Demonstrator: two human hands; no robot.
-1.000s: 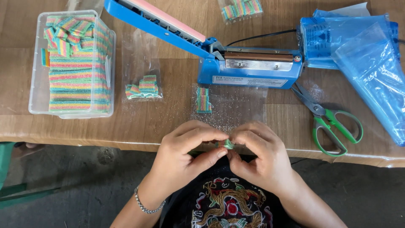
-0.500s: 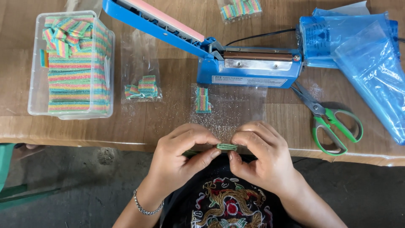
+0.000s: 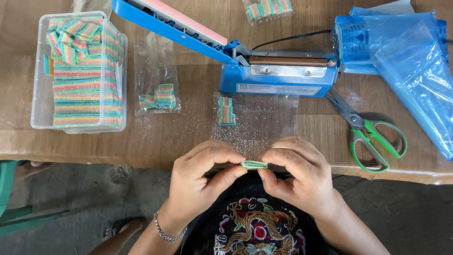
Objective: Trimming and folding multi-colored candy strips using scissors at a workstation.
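Green-edged candy strip point(image 3: 254, 164) is pinched endwise by left hand point(image 3: 204, 175) and right hand point(image 3: 293, 171), below the blue sealer point(image 3: 278, 73); overhanging the table edge point(image 3: 94, 156), it could be dropped.

A small candy-packing workshop: a wooden counter point(image 3: 188, 137) carries a blue heat sealer point(image 3: 264, 71), a clear tub of rainbow sour strips point(image 3: 80, 75), small filled plastic bags point(image 3: 155, 85), a stack of blue bags point(image 3: 401, 52) and green-handled scissors point(image 3: 373, 137), above a bare concrete floor point(image 3: 85, 208).
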